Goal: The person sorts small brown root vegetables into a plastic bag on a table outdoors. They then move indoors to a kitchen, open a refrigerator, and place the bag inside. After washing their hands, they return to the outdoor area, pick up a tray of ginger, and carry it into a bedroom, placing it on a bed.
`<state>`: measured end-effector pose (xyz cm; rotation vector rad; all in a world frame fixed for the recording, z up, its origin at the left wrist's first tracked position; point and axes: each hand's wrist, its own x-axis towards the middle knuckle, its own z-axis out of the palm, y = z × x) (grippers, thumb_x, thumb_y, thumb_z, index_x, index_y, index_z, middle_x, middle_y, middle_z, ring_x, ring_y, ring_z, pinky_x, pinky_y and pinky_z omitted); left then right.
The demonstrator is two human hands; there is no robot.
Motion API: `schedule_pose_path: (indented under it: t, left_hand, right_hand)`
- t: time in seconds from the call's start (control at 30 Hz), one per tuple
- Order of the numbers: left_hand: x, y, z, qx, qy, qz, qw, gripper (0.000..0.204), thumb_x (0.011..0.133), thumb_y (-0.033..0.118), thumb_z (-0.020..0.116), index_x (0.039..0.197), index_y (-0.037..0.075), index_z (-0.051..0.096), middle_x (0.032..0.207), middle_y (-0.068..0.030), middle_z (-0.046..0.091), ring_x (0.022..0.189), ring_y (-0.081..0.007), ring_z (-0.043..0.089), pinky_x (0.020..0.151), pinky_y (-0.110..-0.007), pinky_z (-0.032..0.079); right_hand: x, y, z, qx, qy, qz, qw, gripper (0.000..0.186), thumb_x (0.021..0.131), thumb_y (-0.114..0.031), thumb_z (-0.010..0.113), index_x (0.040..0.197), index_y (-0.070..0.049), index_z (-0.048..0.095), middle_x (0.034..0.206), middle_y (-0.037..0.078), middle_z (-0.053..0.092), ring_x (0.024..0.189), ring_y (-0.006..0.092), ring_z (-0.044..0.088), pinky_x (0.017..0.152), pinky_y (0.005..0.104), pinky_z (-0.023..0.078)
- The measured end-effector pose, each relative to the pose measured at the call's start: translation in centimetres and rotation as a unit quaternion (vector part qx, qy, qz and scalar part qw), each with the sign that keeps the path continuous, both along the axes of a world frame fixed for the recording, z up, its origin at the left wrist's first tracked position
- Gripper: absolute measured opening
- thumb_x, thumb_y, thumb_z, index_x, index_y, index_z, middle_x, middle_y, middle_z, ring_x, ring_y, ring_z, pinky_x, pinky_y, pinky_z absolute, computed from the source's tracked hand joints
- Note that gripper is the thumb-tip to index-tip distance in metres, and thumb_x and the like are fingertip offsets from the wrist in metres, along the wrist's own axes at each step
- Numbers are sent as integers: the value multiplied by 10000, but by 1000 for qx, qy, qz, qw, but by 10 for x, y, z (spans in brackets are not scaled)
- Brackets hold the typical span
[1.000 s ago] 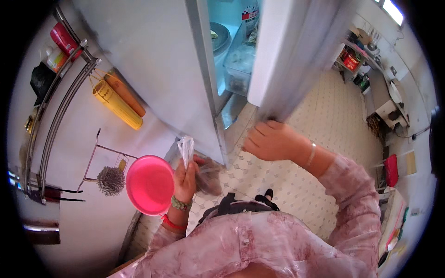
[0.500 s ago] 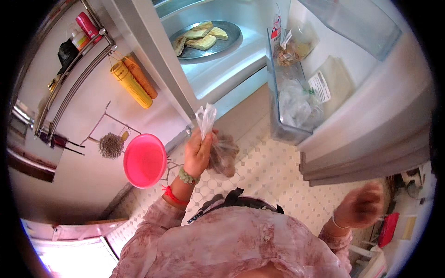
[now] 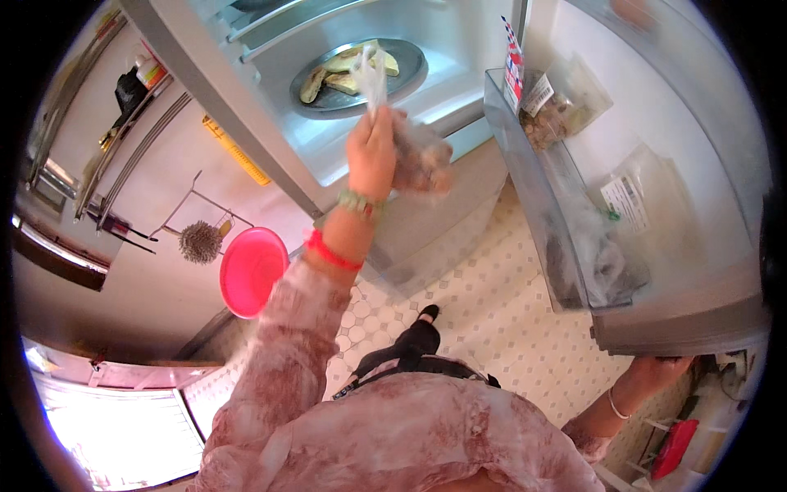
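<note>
My left hand [image 3: 373, 156] is closed round the gathered neck of a clear plastic bag [image 3: 422, 164] with brownish, lumpy contents. It is raised in front of the open fridge [image 3: 246, 107]. Behind the bag's neck, a round metal plate [image 3: 414, 72] on a fridge shelf carries several flat, pale pieces of food [image 3: 384, 64]. My right hand [image 3: 652, 377] is at the lower edge of the fridge door [image 3: 680, 332]. The door hides most of its fingers, so their grip cannot be made out.
The door's clear bin [image 3: 533, 189] contains plastic packets, including a bag of brownish pieces [image 3: 561, 111]. A pink basin [image 3: 254, 271], a scrub brush [image 3: 201, 242] and metal racks [image 3: 135, 143] are at the left wall. The floor [image 3: 492, 303] is patterned.
My left hand has lifted the bag up toward the fridge opening. My right hand has moved to the door's lower edge, and the door appears further right and lower.
</note>
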<state>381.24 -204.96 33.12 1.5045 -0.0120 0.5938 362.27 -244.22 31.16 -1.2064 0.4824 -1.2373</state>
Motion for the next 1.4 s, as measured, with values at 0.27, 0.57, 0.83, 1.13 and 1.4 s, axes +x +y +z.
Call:
schedule_pose_path:
  t: [0.27,0.57,0.83,1.13,1.4]
  left_hand:
    - [232,-16,1,27,-32,-24,999,311,885,261,462,776,20,628,731,-40,579,670,-131,501,641,-274,408]
    - [343,-5,-3,409,-126,164,889,384,884,319,383,728,32,585,775,-190,596,797,-369,559,705,-462,426]
    - [321,-10,-3,388,-101,35,915,343,859,300,422,734,13,563,783,-214,576,781,-406,526,707,-481,401]
    - [307,2,4,506,-41,114,854,356,863,332,408,888,54,630,887,-204,591,848,-392,535,785,-453,408]
    - [278,1,7,357,94,77,926,384,865,351,395,909,53,632,940,-214,590,857,-371,554,791,-424,420]
  right_hand:
    - [19,-41,-8,102,-51,16,993,466,885,-251,446,1243,31,344,1275,182,374,1127,310,396,978,447,323]
    - [9,-84,-37,69,-24,27,997,543,807,-255,550,1233,30,373,1247,177,405,1121,303,412,965,453,334]
    - [37,-75,-32,59,-6,17,998,584,795,-285,563,1241,31,357,1249,181,400,1121,311,412,963,456,338]
    - [40,-93,-36,44,-22,40,998,632,782,-319,578,1251,33,340,1252,184,395,1121,319,411,960,459,342]
    - [29,-92,-33,7,-21,59,998,603,832,-347,511,1268,23,321,1264,180,384,1128,321,409,945,457,362]
